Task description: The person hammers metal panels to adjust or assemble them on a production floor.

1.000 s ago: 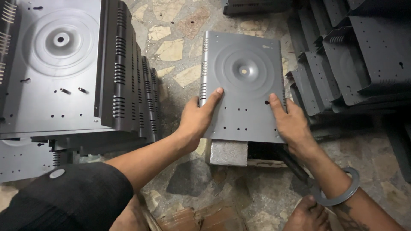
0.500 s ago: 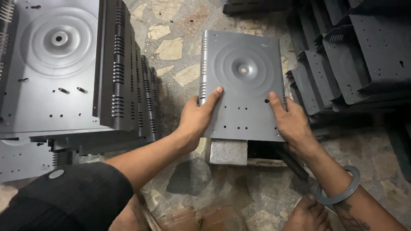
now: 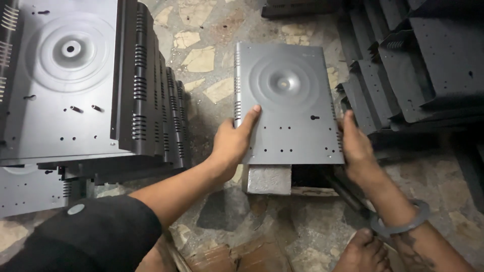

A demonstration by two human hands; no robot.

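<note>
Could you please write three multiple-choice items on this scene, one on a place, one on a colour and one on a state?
1. Where does the grey metal panel between the hands rest?
A. On a pale block on the floor
B. On top of the left-hand stack
C. On a wooden shelf

2. What colour is the bangle on the right wrist?
A. Red
B. Grey
C. Yellow

3. How do the hands meet the panel?
A. Both are off it
B. Only the left touches it
C. One hand at each side edge

Answers:
1. A: the pale block shows under the panel's near edge, on the stone floor, apart from the stack of panels.
2. B: the ring shows dull grey.
3. C: the left hand lies on the left edge, the right hand on the right edge.
</note>
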